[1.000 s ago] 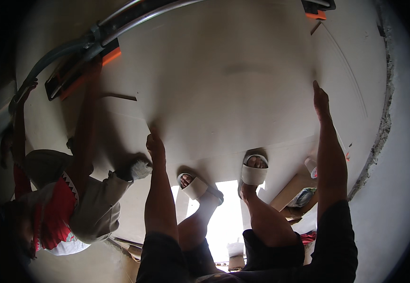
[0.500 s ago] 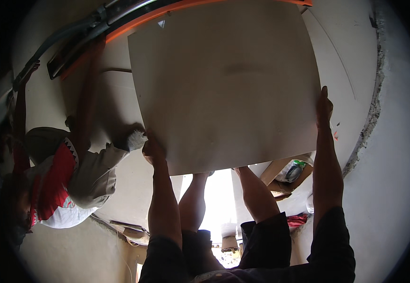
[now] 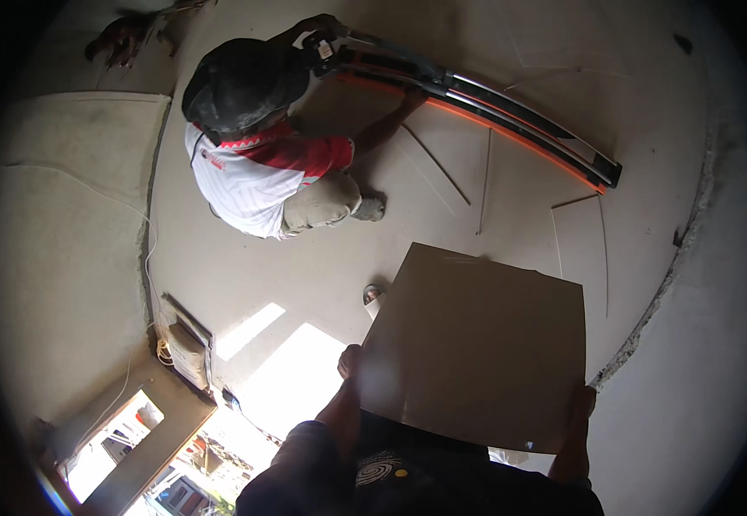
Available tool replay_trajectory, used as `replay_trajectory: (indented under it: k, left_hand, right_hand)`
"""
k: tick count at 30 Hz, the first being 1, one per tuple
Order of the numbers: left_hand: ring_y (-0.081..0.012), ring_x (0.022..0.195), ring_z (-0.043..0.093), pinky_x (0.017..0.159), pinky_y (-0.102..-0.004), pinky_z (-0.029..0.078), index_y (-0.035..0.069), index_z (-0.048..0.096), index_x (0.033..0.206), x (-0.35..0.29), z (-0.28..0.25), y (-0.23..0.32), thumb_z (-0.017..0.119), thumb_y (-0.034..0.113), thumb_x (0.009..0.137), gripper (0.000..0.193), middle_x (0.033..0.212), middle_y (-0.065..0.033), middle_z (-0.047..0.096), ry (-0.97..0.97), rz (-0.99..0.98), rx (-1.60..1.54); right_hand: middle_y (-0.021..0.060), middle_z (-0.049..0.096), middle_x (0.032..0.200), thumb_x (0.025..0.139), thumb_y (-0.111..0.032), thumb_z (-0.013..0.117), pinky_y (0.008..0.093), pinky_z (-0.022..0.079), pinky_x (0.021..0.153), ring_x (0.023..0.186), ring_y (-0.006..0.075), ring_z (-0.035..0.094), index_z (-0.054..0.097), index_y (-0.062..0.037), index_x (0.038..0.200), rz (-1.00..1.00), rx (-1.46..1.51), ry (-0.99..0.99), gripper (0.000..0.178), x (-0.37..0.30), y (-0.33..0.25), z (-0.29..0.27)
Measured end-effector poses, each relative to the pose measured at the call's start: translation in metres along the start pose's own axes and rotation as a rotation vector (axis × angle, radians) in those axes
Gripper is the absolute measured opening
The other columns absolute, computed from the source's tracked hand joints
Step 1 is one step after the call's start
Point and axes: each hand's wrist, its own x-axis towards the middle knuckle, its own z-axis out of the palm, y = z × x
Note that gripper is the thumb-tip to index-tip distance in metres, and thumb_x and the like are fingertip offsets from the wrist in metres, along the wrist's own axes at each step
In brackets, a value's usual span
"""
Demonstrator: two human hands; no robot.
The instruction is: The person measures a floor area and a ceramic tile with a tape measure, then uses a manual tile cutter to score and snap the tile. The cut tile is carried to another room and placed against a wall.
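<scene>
A: "Any text reading clear?"

B: "None. The co-worker's white-and-red shirt [image 3: 244, 196] is carrying a small red mark [image 3: 215, 162] on its white part; it is coming through too small and blurred for reading."

A: "And the wearer's dark shirt [image 3: 459, 477]?"

B: "It is showing a white whorled emblem [image 3: 377, 471], lines curving like a fingerprint. A yellow dot [image 3: 401, 473] is sitting just beside it, right-hand side."

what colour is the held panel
The panel looks plain grey-brown, best seen in the head view.
</scene>
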Motion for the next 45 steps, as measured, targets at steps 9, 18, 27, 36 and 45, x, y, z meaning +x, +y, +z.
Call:
replay_trajectory:
  k: [9, 18, 27, 36, 45]
  left_hand:
    - [-0.0277, 0.104, 0.06, 0.087, -0.0391, 0.045, 0.008, 0.069, 0.099, 0.0, -0.045, -0.226, 0.054, 0.057, 0.078, 0.055, 0.105, -0.0123, 0.065, -0.088, -0.2, -0.343]
    - [-0.0306, 0.103, 0.06, 0.087, -0.0403, 0.046, 0.006, 0.067, 0.101, 0.051, -0.061, -0.526, 0.056, 0.055, 0.079, 0.055, 0.107, -0.0151, 0.064, -0.102, -0.407, -0.644]
    - [-0.0361, 0.102, 0.059, 0.086, -0.0449, 0.046, -0.002, 0.065, 0.099, 0.031, -0.011, -0.726, 0.051, 0.065, 0.078, 0.072, 0.106, -0.0215, 0.063, -0.088, -0.713, -0.918]
    - [-0.035, 0.06, 0.058, 0.061, -0.0454, 0.043, 0.0, 0.067, 0.069, 0.103, -0.11, -0.76, 0.039, 0.061, 0.088, 0.069, 0.058, -0.019, 0.059, 0.378, -0.836, -1.221]
    - [-0.0149, 0.052, 0.042, 0.051, -0.032, 0.037, -0.004, 0.061, 0.073, 0.169, -0.345, -0.764, 0.04, 0.05, 0.094, 0.061, 0.057, -0.0054, 0.051, 1.188, -0.801, -1.737]
  right_hand:
    - [0.0141, 0.06, 0.069, 0.083, -0.041, 0.06, 0.0429, 0.044, 0.054, 0.061, 0.0231, 0.055, 0.061, 0.0061, 0.078, 0.084, 0.665, -0.137, 0.047, -0.119, -0.082, 0.029]
    - [0.0175, 0.058, 0.074, 0.083, -0.05, 0.057, 0.0424, 0.043, 0.061, 0.069, 0.0299, 0.054, 0.058, 0.0062, 0.078, -0.476, -0.073, 0.169, 0.057, -0.265, -0.291, 0.094]
    - [0.0272, 0.061, 0.104, 0.085, -0.05, 0.053, 0.0448, 0.047, 0.083, 0.098, 0.0396, 0.059, 0.057, 0.0107, 0.104, -0.781, -0.252, -0.039, 0.063, -0.481, -0.565, 0.069]
    - [0.0259, 0.062, 0.087, 0.087, -0.06, 0.042, 0.0424, 0.047, 0.074, 0.089, 0.0393, 0.061, 0.06, 0.0054, 0.093, -1.237, -0.038, 0.025, 0.068, -0.639, -0.88, 0.029]
    - [0.0278, 0.061, 0.094, 0.089, -0.062, 0.033, 0.0403, 0.044, 0.08, 0.094, 0.034, 0.059, 0.059, 0.0115, 0.099, -1.294, 0.58, -0.253, 0.079, -0.736, -1.075, -0.07]
